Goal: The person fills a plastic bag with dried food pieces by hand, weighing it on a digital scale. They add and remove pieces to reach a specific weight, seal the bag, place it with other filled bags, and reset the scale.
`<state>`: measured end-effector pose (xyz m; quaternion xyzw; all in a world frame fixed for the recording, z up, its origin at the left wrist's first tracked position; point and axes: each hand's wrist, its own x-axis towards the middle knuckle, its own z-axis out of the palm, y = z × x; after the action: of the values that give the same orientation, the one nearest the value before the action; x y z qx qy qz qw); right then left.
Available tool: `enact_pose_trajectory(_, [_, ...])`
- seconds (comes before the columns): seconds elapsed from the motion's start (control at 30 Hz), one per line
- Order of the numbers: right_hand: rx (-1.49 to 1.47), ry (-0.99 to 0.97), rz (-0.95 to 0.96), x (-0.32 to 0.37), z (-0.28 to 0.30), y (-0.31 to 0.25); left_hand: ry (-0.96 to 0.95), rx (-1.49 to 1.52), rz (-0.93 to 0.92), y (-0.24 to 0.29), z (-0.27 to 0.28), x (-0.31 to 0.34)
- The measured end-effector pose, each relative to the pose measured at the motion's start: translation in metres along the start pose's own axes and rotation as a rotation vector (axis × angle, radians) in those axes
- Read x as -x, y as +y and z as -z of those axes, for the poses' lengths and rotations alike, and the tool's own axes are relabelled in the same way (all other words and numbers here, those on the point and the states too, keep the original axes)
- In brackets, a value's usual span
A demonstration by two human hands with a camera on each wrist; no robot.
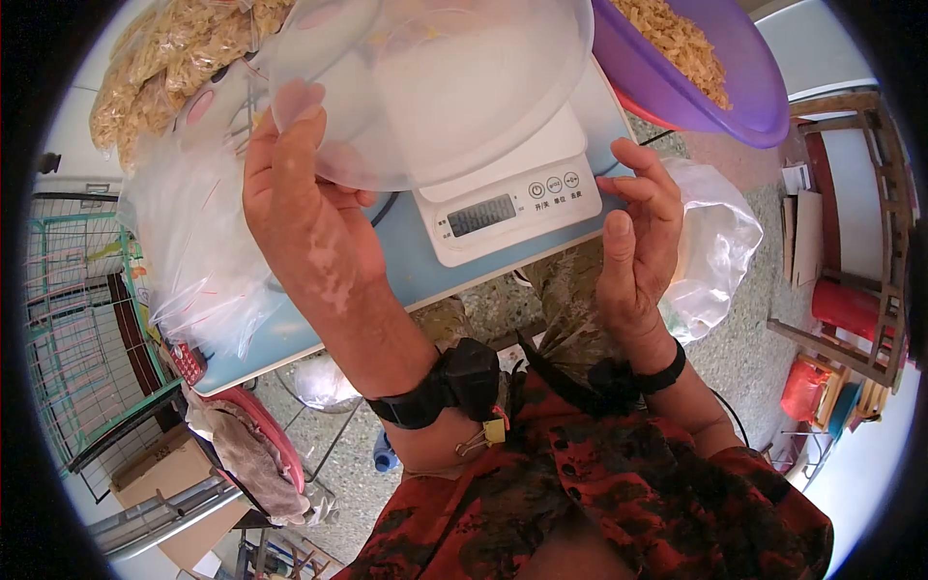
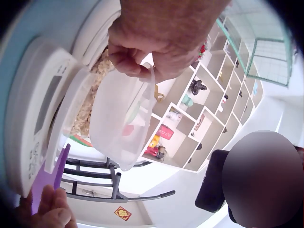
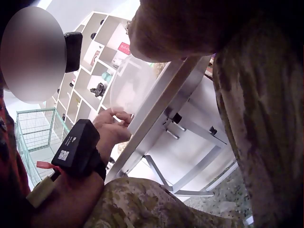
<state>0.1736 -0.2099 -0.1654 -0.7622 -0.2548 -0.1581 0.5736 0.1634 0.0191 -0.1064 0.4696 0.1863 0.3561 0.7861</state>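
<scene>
My left hand [image 1: 314, 208] pinches the rim of a translucent plastic bowl [image 1: 483, 126], thumb and fingers on its edge. In the left wrist view that bowl [image 2: 116, 118] is tilted beside the platform of a white digital kitchen scale [image 1: 517, 217]. The scale's display [image 1: 481, 216] and three buttons face me; the bowl covers much of its platform in the head view. Near the scale's right front corner is my right hand [image 1: 638, 232], fingers loosely bent with nothing between them. In the right wrist view, my left hand [image 3: 111, 126] shows at the bowl's edge.
A purple basin [image 1: 754, 106] of dry, pale brown flakes stands behind the scale at the right. Filled clear bags [image 1: 184, 63] lie at the back left, with empty plastic bags [image 1: 198, 232] in front. Another plastic bag [image 1: 720, 251] hangs right of the blue tabletop [image 1: 406, 261].
</scene>
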Motion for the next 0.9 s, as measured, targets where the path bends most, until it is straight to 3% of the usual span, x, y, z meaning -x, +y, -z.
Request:
enact_pose_trajectory(0.37, [0.044, -0.039, 0.010, 0.000, 0.003, 0.002, -0.043, -0.091, 0.038, 0.002, -0.008, 0.007])
enact_pose_trajectory(0.5, [0.069, -0.064, 0.005, 0.001, 0.004, 0.001, 0.004, -0.200, 0.146, 0.008, -0.007, 0.006])
enact_pose_trajectory(0.63, [0.070, -0.041, 0.022, 0.000, 0.003, 0.001, 0.180, -0.081, 0.026, 0.007, -0.015, 0.005])
enact_pose_trajectory(0.9, [0.029, 0.012, 0.025, 0.000, 0.000, 0.002, 0.202, -0.046, -0.021, 0.005, 0.008, -0.004])
